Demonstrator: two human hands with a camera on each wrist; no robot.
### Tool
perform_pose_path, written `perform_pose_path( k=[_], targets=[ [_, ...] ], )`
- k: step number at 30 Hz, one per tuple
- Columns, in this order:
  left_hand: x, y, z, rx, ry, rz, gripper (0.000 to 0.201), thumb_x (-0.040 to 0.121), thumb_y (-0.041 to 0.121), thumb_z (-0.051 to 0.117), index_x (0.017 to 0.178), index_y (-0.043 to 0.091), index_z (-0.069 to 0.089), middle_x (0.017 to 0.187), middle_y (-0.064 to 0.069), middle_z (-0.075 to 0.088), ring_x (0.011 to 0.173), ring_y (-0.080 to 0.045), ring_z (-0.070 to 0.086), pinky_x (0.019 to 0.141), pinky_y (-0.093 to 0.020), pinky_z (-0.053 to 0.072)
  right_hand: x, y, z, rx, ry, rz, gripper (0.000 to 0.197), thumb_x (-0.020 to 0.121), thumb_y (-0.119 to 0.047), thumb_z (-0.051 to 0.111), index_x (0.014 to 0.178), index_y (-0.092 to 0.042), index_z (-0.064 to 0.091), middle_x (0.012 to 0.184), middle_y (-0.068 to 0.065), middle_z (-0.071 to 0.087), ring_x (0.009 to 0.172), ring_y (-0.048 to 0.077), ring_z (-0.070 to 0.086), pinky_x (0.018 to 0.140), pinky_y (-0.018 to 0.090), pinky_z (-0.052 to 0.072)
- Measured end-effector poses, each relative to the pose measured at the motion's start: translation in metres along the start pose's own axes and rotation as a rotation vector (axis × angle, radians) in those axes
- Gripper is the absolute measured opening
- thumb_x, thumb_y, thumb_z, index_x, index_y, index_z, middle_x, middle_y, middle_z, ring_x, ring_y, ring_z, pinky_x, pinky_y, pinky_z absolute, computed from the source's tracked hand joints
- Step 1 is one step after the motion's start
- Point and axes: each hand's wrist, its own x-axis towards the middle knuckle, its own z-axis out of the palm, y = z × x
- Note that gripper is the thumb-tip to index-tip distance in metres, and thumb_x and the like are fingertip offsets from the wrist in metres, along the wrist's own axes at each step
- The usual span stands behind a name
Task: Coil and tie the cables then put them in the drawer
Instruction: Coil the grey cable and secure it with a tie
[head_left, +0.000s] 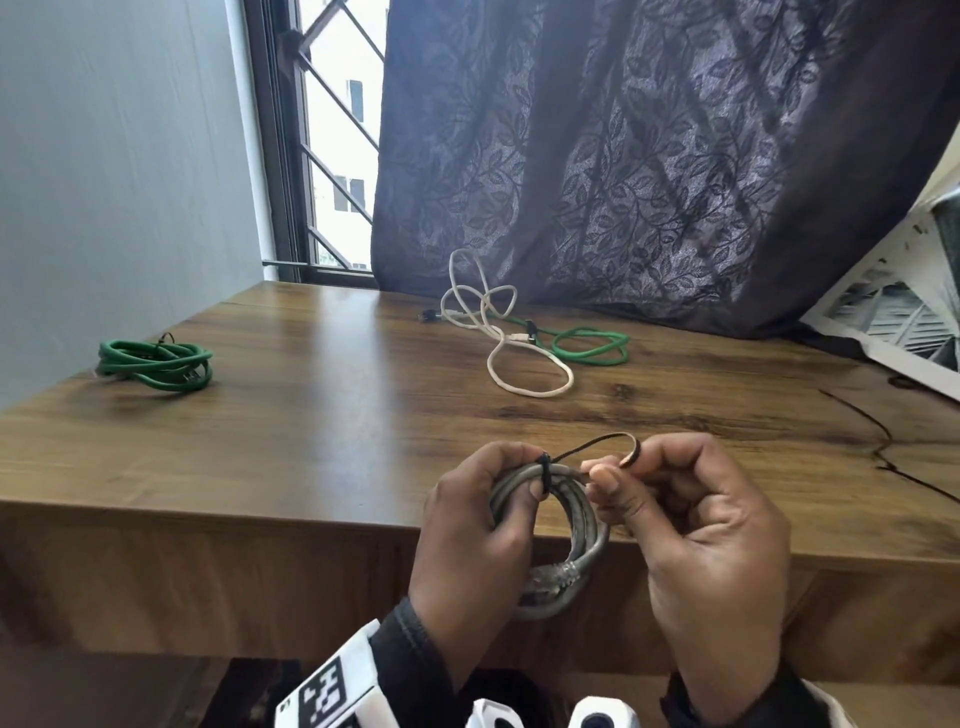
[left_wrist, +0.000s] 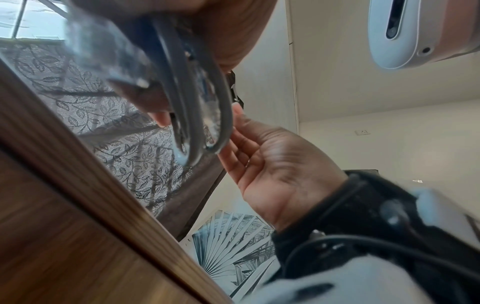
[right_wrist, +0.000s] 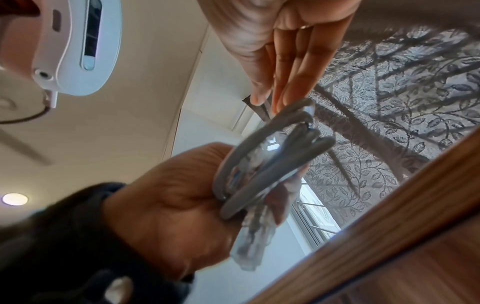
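Our left hand (head_left: 470, 525) grips the grey cable coil (head_left: 558, 540) at its top and side, thumb pressed where the black tie strap (head_left: 587, 448) wraps the bundle, while our right hand (head_left: 691, 545) pinches the strap's free end between thumb and fingertip. The coil hangs in the air just in front of the counter (head_left: 322, 415), near its front edge, not resting on it.

The risks we see are mostly about the strap. It is wrapped once and its tail arches loose — if our right hand lets the end slip before it is cinched, we judge the wrap would spring open and the loops would fan out. From the wrist views the turns already sit a little uneven, with a clear connector (right_wrist: 250, 244) poking out below our left hand, so a slack pull could leave one loop outside the tie. Pulling too hard could tilt the coil out of our left hand.

Still on the counter: a bundled green cable (head_left: 156, 364) at the left, and a loose white cable (head_left: 498, 332) tangled with another green cable (head_left: 589, 345) near the curtain (head_left: 649, 156). We cannot see the drawer.
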Motion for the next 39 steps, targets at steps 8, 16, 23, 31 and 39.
perform_pose_path(
  k=[8, 16, 23, 31, 39],
  targets=[
    [-0.002, 0.001, 0.002, -0.092, -0.017, -0.021, 0.015, 0.079, 0.008, 0.059, 0.081, 0.021, 0.066, 0.053, 0.018, 0.058, 0.045, 0.006, 0.05, 0.047, -0.007, 0.038, 0.001, 0.005, 0.002, 0.026, 0.092, 0.006, 0.013, 0.067, -0.019, 0.07, 0.066, -0.025, 0.059, 0.062, 0.001, 0.068, 0.056, 0.02, 0.067, 0.055, 0.024, 0.054],
    [-0.002, 0.003, 0.005, -0.086, 0.009, -0.004, 0.015, 0.073, 0.017, 0.055, 0.083, 0.022, 0.067, 0.058, 0.017, 0.06, 0.049, 0.007, 0.051, 0.051, -0.008, 0.039, -0.007, 0.011, 0.006, -0.079, 0.179, -0.121, 0.02, 0.071, -0.018, 0.072, 0.064, -0.028, 0.057, 0.066, -0.019, 0.067, 0.058, 0.0, 0.063, 0.058, 0.01, 0.047],
    [-0.002, 0.001, 0.005, -0.023, 0.061, 0.004, 0.016, 0.074, 0.019, 0.056, 0.085, 0.025, 0.067, 0.062, 0.013, 0.06, 0.051, 0.005, 0.051, 0.054, -0.01, 0.039, -0.01, 0.013, 0.003, -0.33, 0.193, -0.275, 0.013, 0.078, -0.025, 0.066, 0.073, -0.029, 0.055, 0.087, -0.028, 0.066, 0.068, -0.001, 0.064, 0.065, 0.014, 0.049],
    [-0.006, 0.001, 0.007, 0.06, 0.059, 0.026, 0.018, 0.074, 0.02, 0.057, 0.087, 0.026, 0.067, 0.075, 0.015, 0.067, 0.066, 0.004, 0.06, 0.063, -0.013, 0.047, -0.011, 0.013, 0.007, -0.236, 0.208, -0.151, 0.015, 0.074, -0.03, 0.064, 0.066, -0.026, 0.052, 0.077, -0.024, 0.067, 0.064, 0.003, 0.064, 0.061, 0.016, 0.049],
    [-0.006, 0.0, 0.006, 0.031, 0.045, 0.006, 0.021, 0.072, 0.019, 0.058, 0.086, 0.034, 0.064, 0.08, 0.012, 0.069, 0.068, 0.001, 0.062, 0.066, -0.019, 0.05, -0.014, 0.014, 0.008, -0.245, 0.138, -0.104, 0.013, 0.069, -0.035, 0.065, 0.066, -0.026, 0.056, 0.076, -0.012, 0.067, 0.068, 0.021, 0.059, 0.06, 0.036, 0.046]
  ],
)
